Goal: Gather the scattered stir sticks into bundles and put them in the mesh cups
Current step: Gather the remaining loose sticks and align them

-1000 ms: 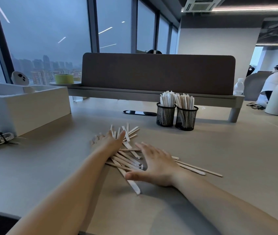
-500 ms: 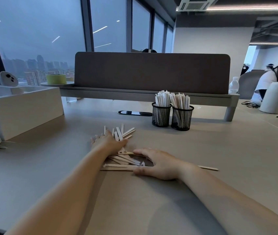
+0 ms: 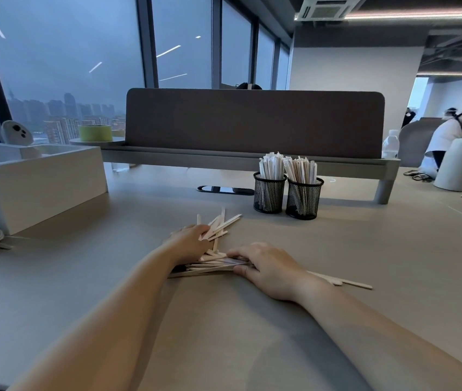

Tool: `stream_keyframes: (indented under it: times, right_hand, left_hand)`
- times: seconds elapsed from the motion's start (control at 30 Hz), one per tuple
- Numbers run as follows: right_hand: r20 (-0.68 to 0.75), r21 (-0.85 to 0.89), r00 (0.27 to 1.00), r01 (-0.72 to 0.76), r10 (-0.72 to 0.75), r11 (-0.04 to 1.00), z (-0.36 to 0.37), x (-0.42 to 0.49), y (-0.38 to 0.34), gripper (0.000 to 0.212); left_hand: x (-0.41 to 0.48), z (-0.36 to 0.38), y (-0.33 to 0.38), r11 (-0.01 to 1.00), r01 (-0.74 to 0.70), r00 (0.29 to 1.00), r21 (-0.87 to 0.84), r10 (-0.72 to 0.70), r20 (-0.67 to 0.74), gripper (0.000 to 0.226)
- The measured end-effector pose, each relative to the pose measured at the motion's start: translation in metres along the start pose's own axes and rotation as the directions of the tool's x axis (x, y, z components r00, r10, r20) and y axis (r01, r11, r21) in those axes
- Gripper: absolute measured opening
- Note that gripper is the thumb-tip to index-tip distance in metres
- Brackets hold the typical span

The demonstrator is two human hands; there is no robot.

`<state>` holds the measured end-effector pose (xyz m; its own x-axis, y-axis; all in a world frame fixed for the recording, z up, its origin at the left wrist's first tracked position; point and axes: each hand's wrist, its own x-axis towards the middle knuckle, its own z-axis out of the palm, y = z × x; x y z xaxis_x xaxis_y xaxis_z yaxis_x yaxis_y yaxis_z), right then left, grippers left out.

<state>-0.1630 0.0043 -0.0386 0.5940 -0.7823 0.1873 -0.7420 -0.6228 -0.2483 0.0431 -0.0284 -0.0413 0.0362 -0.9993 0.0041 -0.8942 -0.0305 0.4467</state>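
Pressing down on the table (image 3: pixel 365 263), we have both hands on the pile of stir sticks (image 3: pixel 215 244). Our left hand (image 3: pixel 189 242) lies at the pile's far left, its grip curled around several sticks that fan out past the fingers. Our right hand (image 3: pixel 269 268) sits at the near right, its grip closed on a flat sheaf; a few ends stick out behind the wrist. Two mesh cups (image 3: pixel 287 197), already packed with sticks, stand beyond the pile.
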Motion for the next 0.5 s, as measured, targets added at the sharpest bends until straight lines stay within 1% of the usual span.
stream_keyframes:
  times: [0.13,0.23,0.27,0.3,0.37,0.4,0.43,0.5]
  right_hand:
    - [-0.053,0.017,0.998,-0.028,0.029,0.999,0.001,0.002,0.007,0.033]
    - [-0.073,0.136,0.997,-0.018,0.028,0.991,0.004,0.003,0.012,0.034]
    - [-0.084,0.187,0.996,-0.009,0.025,0.982,0.004,0.003,0.013,0.035]
    - [-0.099,0.225,0.995,-0.002,0.025,0.974,0.003,0.003,0.014,0.035]
    - [-0.13,0.258,0.991,-0.007,0.042,0.966,0.001,0.002,0.016,0.038]
    - [-0.144,0.261,0.988,-0.016,0.055,0.965,0.001,0.002,0.018,0.04]
    - [-0.157,0.245,0.985,-0.028,0.068,0.969,0.001,0.002,0.02,0.044]
    - [-0.195,0.109,0.977,-0.067,0.088,0.992,0.0,0.002,0.025,0.057]
  left_hand:
    - [-0.001,0.002,0.008,0.996,-0.088,0.995,0.013,0.088,0.044,0.045]
    - [-0.009,0.0,0.018,0.984,-0.178,0.98,0.027,0.175,0.093,0.046]
    - [-0.013,-0.001,0.02,0.979,-0.203,0.974,0.037,0.198,0.111,0.053]
    - [-0.017,-0.002,0.02,0.974,-0.221,0.968,0.045,0.213,0.131,0.067]
    - [-0.023,-0.004,0.019,0.966,-0.252,0.957,0.066,0.238,0.167,0.094]
    - [-0.024,-0.004,0.018,0.96,-0.268,0.951,0.083,0.25,0.181,0.101]
    - [-0.024,-0.003,0.017,0.956,-0.281,0.947,0.084,0.262,0.188,0.106]
    - [-0.023,-0.002,0.014,0.957,-0.291,0.941,0.013,0.283,0.187,0.115]
